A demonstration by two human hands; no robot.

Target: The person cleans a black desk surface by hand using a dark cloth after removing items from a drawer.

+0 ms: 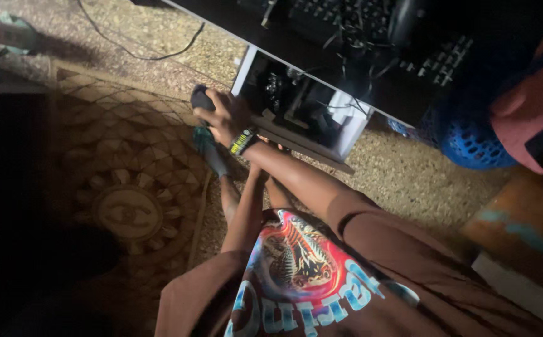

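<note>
My right hand [224, 115], with a striped band on the wrist, is closed around a small dark rounded object [200, 98] at the left front corner of a white computer case [346, 134]. The case has a see-through side showing dark parts and cables. My left hand [214, 156] sits just below the right wrist and appears to grip a teal cloth-like thing [204, 138]; its fingers are hard to make out in the dim light. My brown printed shirt [321, 274] fills the bottom of the view.
A dark desk top [346, 68] with a black keyboard [358, 19] and tangled cables runs over the case. A black cable [153, 56] lies on speckled flooring. A patterned mat [128, 187] is at left. A blue mesh object [471, 140] and a pinkish-red shape [533, 100] are at right.
</note>
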